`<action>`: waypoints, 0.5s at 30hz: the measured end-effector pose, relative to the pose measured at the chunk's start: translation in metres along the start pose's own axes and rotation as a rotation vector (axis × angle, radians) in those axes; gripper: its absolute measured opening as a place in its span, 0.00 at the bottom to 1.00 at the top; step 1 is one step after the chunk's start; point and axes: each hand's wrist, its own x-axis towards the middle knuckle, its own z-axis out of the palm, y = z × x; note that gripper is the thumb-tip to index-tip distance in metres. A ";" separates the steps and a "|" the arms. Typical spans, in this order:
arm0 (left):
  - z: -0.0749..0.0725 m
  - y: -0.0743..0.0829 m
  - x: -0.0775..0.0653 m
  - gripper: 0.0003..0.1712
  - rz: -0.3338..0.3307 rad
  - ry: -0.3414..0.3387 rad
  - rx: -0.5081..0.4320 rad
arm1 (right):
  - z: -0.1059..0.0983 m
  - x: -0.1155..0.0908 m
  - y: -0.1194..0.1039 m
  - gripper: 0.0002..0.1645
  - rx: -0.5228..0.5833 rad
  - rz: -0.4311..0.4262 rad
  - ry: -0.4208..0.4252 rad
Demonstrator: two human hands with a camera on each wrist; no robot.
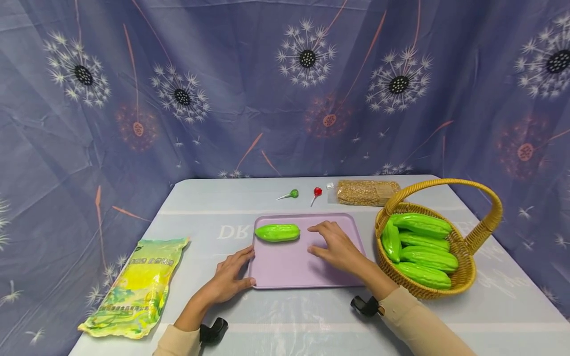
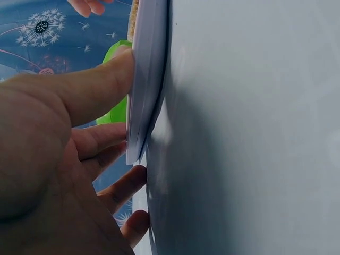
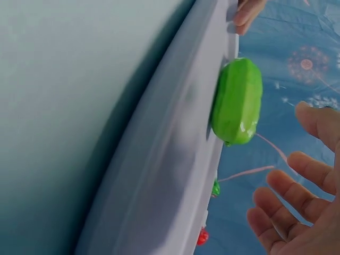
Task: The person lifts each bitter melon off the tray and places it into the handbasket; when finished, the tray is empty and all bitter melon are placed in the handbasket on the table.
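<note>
A bright green bitter melon with ridged sides lies at the far left of a lilac tray. My left hand rests against the tray's left edge, fingers spread and thumb near the front corner. In the left wrist view, its thumb touches the tray's rim. Over the right half of the tray hovers my right hand, thumb and fingers apart with nothing between them. The right wrist view shows those loosely bent fingers to the side of the melon, apart from it.
Right of the tray stands a wicker basket with a tall handle, holding several bitter melons. A yellow-green bag lies at left. Behind the tray are a green lollipop, a red lollipop and a clear grain pack.
</note>
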 end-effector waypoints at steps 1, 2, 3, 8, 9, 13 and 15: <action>0.000 0.000 0.000 0.38 0.000 0.001 -0.002 | 0.001 0.002 -0.001 0.28 0.005 0.008 -0.013; 0.000 0.000 0.001 0.38 -0.001 0.001 -0.003 | 0.002 0.004 -0.001 0.28 0.006 0.016 -0.027; 0.000 0.000 0.001 0.38 -0.002 0.002 -0.005 | 0.003 0.007 -0.001 0.28 0.010 0.024 -0.040; -0.001 0.000 0.002 0.38 -0.004 0.003 -0.008 | 0.008 0.016 -0.002 0.29 0.005 0.047 -0.066; -0.001 0.000 0.002 0.38 -0.004 0.005 -0.009 | 0.010 0.018 -0.002 0.30 0.009 0.047 -0.071; -0.001 0.001 0.001 0.38 -0.005 0.001 -0.001 | 0.016 0.024 -0.002 0.31 0.017 0.048 -0.101; -0.001 0.001 0.000 0.38 -0.003 0.001 0.005 | 0.019 0.028 -0.002 0.32 0.013 0.050 -0.110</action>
